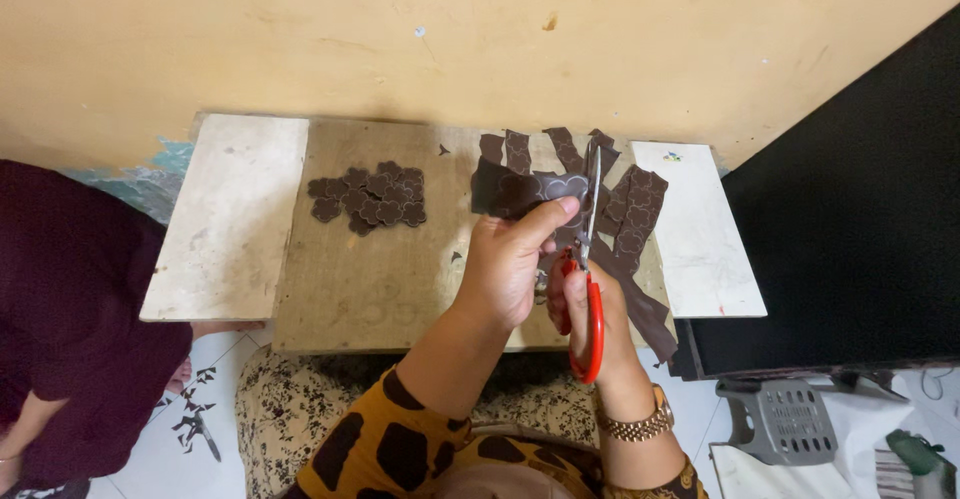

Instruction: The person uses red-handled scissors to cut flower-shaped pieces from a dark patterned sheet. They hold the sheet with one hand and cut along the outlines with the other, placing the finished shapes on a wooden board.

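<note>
strip edge between scissors blades

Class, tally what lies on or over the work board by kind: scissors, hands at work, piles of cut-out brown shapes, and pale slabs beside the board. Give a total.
Scissors: 1
Hands at work: 2, left hand, right hand
Pile of cut-out brown shapes: 1
Pale slabs: 2, left slab, right slab
Total: 6

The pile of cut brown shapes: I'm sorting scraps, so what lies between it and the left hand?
Bare brown board only, between the pile and left hand, in the head view.

Dark brown strip held upright, red-handled scissors cutting it.
</note>
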Demonstrator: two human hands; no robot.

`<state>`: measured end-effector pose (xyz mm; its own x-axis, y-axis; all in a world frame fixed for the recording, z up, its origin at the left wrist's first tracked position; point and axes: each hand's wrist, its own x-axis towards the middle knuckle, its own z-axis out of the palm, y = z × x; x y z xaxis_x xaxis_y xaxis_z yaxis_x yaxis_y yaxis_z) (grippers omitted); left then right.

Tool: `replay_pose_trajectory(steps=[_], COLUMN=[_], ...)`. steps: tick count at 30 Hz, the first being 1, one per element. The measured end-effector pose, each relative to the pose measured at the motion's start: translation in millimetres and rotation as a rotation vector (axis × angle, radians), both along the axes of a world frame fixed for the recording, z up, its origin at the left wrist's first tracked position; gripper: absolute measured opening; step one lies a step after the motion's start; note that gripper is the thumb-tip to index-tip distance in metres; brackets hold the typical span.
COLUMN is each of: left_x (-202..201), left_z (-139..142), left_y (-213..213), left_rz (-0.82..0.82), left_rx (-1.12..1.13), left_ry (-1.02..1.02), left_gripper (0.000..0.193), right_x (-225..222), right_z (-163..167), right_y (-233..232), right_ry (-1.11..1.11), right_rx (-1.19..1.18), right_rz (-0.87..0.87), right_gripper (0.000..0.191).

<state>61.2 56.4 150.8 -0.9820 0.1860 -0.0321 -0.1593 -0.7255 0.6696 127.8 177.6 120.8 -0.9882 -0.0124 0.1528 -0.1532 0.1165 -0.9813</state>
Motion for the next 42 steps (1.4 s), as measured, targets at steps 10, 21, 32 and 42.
replay_pose_trajectory(steps=[10,21,32,42], left_x=[-11,-10,-9,-17], left_z=[-7,-1,-2,-7], left_y=[-16,-20,-19,-28], left_rz=[-0.021,-0.03,0.029,-0.03], left_rx=[0.033,0.14,-0.007,-0.064], left_ry=[0.094,0.172,0.141,0.089], left_gripper=[0.013,0.015,0.013,0.011], right_x=[-2,-2,-2,-3], right_z=[-7,-5,-10,-17], right_y=[13,15,11,15], right_ry=[-0.065,-0.055,-0.108,-0.179], right_rx=[0.054,-0.021,0.013,-0.033], right_rz=[0.043,0.164,0.061,0.092], right_gripper=[0.059,0.063,0.059,0.06])
